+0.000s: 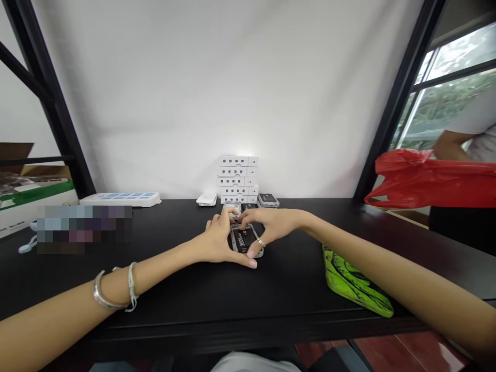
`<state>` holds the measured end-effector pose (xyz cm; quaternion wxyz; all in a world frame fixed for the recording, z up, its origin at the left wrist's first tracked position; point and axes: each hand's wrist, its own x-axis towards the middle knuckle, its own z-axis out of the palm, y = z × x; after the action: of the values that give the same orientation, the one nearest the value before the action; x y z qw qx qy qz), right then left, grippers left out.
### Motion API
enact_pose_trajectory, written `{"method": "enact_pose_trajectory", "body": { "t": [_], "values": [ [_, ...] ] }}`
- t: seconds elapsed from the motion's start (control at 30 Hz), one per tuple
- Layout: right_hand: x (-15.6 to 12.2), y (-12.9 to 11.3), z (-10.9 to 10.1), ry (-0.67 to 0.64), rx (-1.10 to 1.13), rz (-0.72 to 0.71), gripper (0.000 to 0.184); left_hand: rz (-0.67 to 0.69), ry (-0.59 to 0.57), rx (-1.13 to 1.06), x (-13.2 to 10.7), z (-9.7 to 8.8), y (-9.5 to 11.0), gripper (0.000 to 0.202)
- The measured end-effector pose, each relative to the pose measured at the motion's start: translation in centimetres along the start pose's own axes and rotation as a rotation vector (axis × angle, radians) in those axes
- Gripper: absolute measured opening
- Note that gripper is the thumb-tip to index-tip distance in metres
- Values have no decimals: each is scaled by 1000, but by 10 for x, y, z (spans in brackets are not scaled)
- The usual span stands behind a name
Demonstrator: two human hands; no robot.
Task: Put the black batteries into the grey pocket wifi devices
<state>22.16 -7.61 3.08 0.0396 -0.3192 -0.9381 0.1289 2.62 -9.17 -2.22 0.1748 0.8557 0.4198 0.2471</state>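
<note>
A small pale-framed electronic device lies on the black table in front of me, its black battery marked "3000" facing up. My left hand curls round its left side, with the thumb along the near edge. My right hand reaches over from the right, fingers bent at the far edge and ringed thumb at the near right corner. Just behind my fingertips sit another open device and a black battery, both partly covered. A further device with a battery rests to the right of a stack of white boxes.
White covers lie left of the boxes. A white power strip is at the back left, near a blurred patch and a cardboard box. A green phone case lies under my right forearm. At right, a person stands behind a red plastic bag.
</note>
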Motion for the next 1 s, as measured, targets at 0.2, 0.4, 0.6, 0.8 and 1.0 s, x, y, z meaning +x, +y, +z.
{"method": "enact_pose_trajectory", "body": {
  "t": [0.2,0.4,0.6,0.8,1.0],
  "values": [
    [3,6,3,62,54,38,77,13,-27,0,0,-1,1,95],
    [9,15,10,235,95,138,71,6,-31,13,0,-1,0,99],
    [6,15,7,142,124,105,62,2,-6,36,3,3,-9,102],
    [6,15,8,123,192,112,55,7,-16,24,2,2,-7,99],
    [12,21,14,256,270,59,59,10,-38,25,3,1,-7,103]
  ]
}}
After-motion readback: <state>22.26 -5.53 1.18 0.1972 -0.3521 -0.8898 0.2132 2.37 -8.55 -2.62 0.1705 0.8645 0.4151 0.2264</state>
